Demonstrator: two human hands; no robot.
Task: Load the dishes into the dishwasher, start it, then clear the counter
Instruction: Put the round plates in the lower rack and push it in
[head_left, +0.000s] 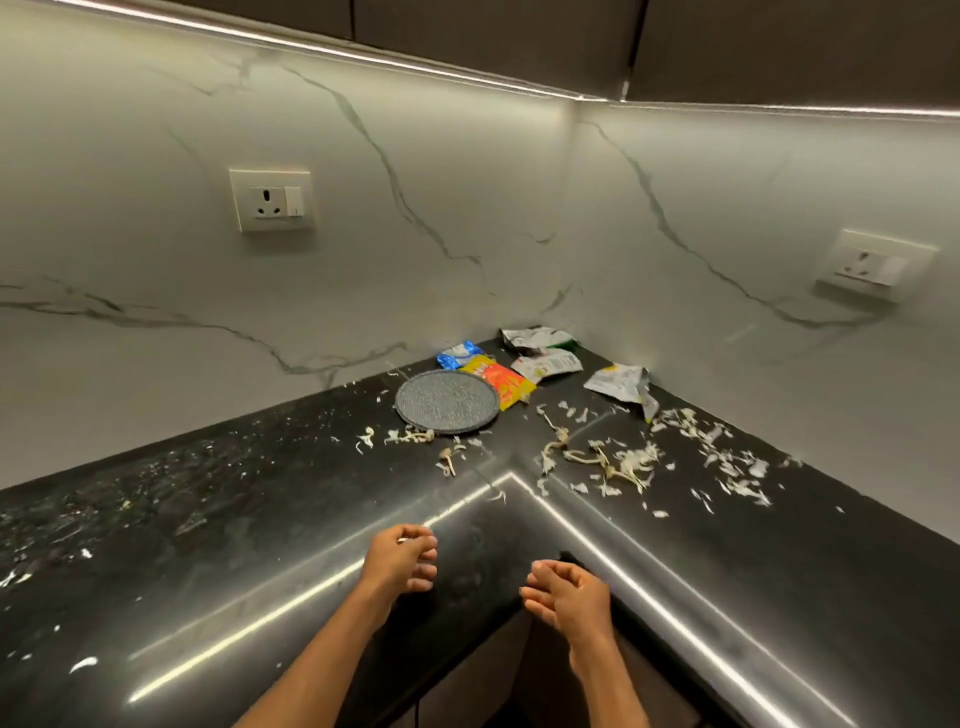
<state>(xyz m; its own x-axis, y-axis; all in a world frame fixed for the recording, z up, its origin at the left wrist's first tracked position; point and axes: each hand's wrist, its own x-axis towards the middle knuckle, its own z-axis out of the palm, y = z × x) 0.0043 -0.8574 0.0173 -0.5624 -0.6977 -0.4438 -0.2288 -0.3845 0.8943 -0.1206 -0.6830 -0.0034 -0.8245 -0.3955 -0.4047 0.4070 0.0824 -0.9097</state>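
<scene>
While the left hand (402, 564) and right hand (569, 597) hover apart over the counter (260, 519) near its front edge, fingers loosely curled and holding nothing, the grey plate (447, 401) lies far back by the corner, touching an orange wrapper (498, 382); peel scraps (623, 465) are strewn to its right

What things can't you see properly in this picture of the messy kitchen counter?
All in the head view:
- Dishwasher: nowhere in the picture.
- Wrappers: words too small and crumpled to read.
- Left hand: blur hides whether its fingers pinch a pale scrap.
- Counter: both ends cut off by the picture's edges.
</scene>
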